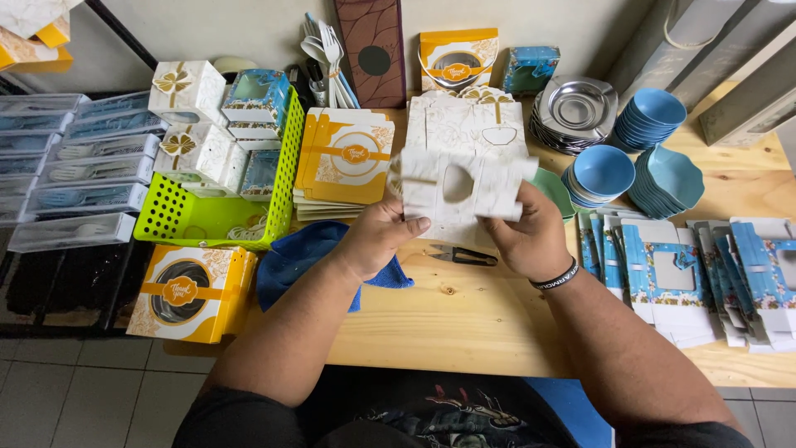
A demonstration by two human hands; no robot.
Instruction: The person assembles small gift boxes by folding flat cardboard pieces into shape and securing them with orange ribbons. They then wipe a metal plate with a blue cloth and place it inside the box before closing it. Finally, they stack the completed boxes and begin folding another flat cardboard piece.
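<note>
My left hand (377, 236) and my right hand (531, 236) both grip a flat white marbled cardboard box blank (460, 184) with an oval window, held up above the wooden table (464, 315). My left thumb presses its lower left edge; my right hand clasps its right flap. A black band circles my right wrist. Small black snips (461, 255) lie on the table just under the blank. A stack of more white blanks (473, 120) lies behind it.
A green perforated basket (215, 217) with folded white and blue boxes stands left, a blue cloth (298, 257) beside it. Yellow flat blanks (344, 162), an assembled yellow box (192, 292), blue flat blanks (688, 278), blue bowls (630, 162), metal plates (574, 112) and clear cutlery packs (79, 178) surround the work spot.
</note>
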